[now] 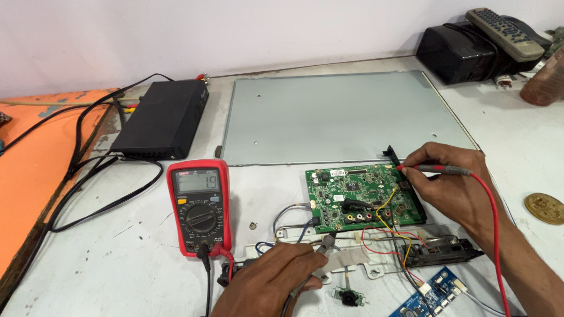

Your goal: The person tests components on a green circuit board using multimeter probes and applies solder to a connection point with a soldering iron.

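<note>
Right hand (455,182) pinches red probe (437,169), lying left-right with its tip on the green circuit board (361,196) top right edge. Left hand (273,282) pinches black probe (320,249) just below board's bottom-left corner.

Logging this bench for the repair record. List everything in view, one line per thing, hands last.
multimeter: 1, red and grey, left of the board
circuit board: 1, green, centre
metal panel: 1, grey, behind the board
set-top box: 1, black, far left
small blue board: 1, bottom edge, right
remote control: 1, grey, on a black object, far right
round disc: 1, brass-coloured, right edge
red probe: 1, tip at the board's top edge
left hand: holds a black probe near the board's lower left corner
right hand: holds the red probe
</note>
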